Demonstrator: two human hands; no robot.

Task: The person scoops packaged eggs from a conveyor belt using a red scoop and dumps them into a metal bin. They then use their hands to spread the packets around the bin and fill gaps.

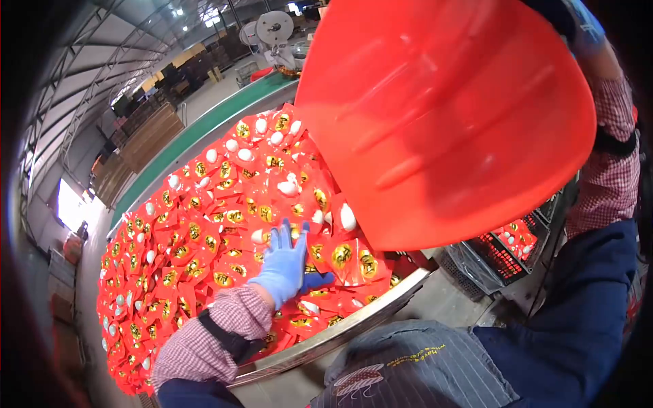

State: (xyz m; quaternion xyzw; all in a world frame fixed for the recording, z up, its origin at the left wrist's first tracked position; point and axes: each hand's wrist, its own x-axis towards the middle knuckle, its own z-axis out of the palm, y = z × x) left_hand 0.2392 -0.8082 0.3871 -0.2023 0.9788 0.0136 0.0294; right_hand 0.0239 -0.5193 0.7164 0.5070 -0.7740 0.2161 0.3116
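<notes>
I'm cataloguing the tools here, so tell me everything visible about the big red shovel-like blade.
The broad red blade looks like smooth, slightly shiny plastic, with rounded outer corners and long ridges across its face. It is tilted, close to the camera, partly hiding the packet pile; contact with it is unclear. The gloved right hand is at its top edge; no handle shows.

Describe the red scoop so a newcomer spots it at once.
Find the big heap of red packets. At its upper right in view, by the gloved right hand, is the red scoop. Unlike the small printed packets, it is one broad, plain sheet with long ridges.
</notes>
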